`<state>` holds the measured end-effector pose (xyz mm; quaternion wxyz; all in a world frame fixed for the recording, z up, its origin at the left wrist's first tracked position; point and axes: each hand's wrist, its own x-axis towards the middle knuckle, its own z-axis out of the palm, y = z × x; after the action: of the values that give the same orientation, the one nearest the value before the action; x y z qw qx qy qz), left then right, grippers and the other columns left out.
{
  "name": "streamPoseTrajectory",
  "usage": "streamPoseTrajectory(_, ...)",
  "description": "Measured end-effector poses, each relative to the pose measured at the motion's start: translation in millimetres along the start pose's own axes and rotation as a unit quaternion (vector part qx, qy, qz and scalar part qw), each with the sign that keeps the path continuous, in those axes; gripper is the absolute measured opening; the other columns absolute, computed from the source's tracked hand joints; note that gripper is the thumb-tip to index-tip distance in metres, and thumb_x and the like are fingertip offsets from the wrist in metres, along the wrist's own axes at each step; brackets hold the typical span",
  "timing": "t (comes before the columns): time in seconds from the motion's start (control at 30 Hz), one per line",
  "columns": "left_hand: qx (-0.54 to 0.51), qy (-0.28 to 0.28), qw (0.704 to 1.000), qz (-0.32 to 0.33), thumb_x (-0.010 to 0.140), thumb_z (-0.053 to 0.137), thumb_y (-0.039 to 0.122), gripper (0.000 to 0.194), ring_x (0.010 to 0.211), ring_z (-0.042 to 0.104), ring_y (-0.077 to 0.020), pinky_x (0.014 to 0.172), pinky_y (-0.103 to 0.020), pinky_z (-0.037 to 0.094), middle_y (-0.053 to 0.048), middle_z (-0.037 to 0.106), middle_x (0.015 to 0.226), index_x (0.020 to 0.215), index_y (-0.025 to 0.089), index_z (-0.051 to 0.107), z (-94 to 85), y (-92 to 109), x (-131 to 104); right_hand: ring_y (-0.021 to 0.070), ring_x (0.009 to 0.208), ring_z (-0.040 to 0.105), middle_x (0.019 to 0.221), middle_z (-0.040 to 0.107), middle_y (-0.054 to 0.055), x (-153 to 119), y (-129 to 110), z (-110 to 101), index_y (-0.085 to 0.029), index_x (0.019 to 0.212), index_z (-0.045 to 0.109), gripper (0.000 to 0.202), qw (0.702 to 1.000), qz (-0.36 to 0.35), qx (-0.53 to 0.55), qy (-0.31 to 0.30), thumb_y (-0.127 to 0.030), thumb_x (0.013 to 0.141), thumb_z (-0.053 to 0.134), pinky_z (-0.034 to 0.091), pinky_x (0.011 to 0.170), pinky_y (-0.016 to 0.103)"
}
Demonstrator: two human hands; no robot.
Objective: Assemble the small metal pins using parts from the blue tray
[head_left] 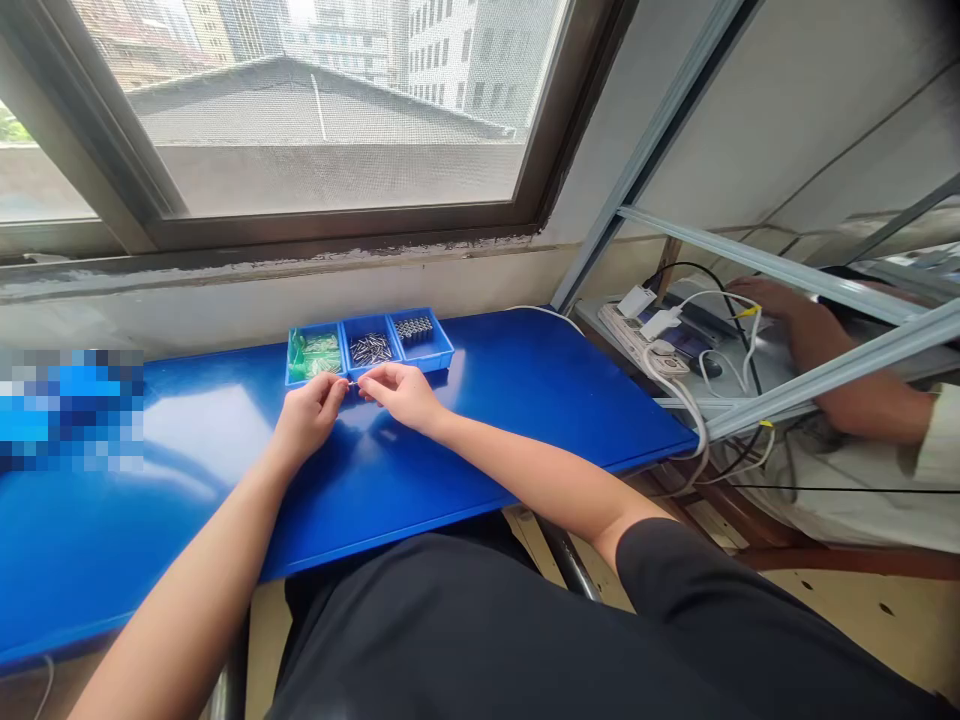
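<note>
My left hand (309, 412) and my right hand (403, 394) face each other just in front of a blue three-part tray (442, 362). Each pinches with thumb and forefinger at a tiny part (352, 384) between them, too small to name. Pale green pieces (321, 352) fill the tray's left compartment, some in green plastic. Small metal pins (370, 349) lie in the middle one. The right compartment holds dark metal pieces (415, 328) along its back.
The blue table (480, 440) runs under a window (337, 110). Beyond a metal frame (735, 415) on the right stand a power strip (645, 338) and cables; another person's arm (847, 370) reaches there. A blurred patch (67, 405) covers the left.
</note>
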<state>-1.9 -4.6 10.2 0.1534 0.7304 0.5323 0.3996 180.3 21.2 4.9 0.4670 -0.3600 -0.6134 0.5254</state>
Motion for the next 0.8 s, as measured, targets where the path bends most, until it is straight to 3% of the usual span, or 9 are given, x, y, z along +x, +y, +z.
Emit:
streamPoseTrajectory(0.27, 0.011, -0.007, 1.0, -0.01, 0.097, 0.04, 0.039, 0.032, 0.054, 0.052, -0.012, 0.058, -0.024, 0.041, 0.001, 0.056, 0.058, 0.076, 0.019, 0.054, -1.2, 1.6, -0.2, 0.0145, 0.073, 0.069, 0.079, 0.073, 0.004, 0.1, -2.3, 1.7, -0.015, 0.084, 0.068, 0.024, 0.998, 0.029, 0.051, 0.011, -0.037, 0.077, 0.075, 0.055, 0.064, 0.026)
streamPoseTrajectory(0.5, 0.002, -0.016, 1.0, -0.018, 0.097, 0.041, 0.042, 0.034, 0.054, 0.05, -0.0122, 0.058, -0.024, 0.041, 0.001, 0.056, 0.058, 0.079, 0.018, 0.057, -0.5, -1.2, -0.2, 0.0128, 0.07, 0.066, 0.076, 0.07, 0.003, 4.4, -0.4, 0.5, -0.015, 0.083, 0.067, 0.032, 0.985, 0.086, 0.147, 0.031, -0.04, 0.069, 0.082, 0.05, 0.054, 0.022)
streamPoseTrajectory(0.8, 0.002, -0.02, 1.0, -0.018, 0.097, 0.041, 0.042, 0.034, 0.055, 0.05, -0.0124, 0.059, -0.025, 0.041, 0.001, 0.055, 0.059, 0.081, 0.017, 0.059, 0.4, -1.0, -0.8, 0.0111, 0.066, 0.064, 0.073, 0.069, 0.001, 4.4, -1.6, 1.2, -0.015, 0.08, 0.066, 0.032, 0.98, 0.087, 0.178, 0.03, -0.038, 0.066, 0.084, 0.051, 0.055, 0.022)
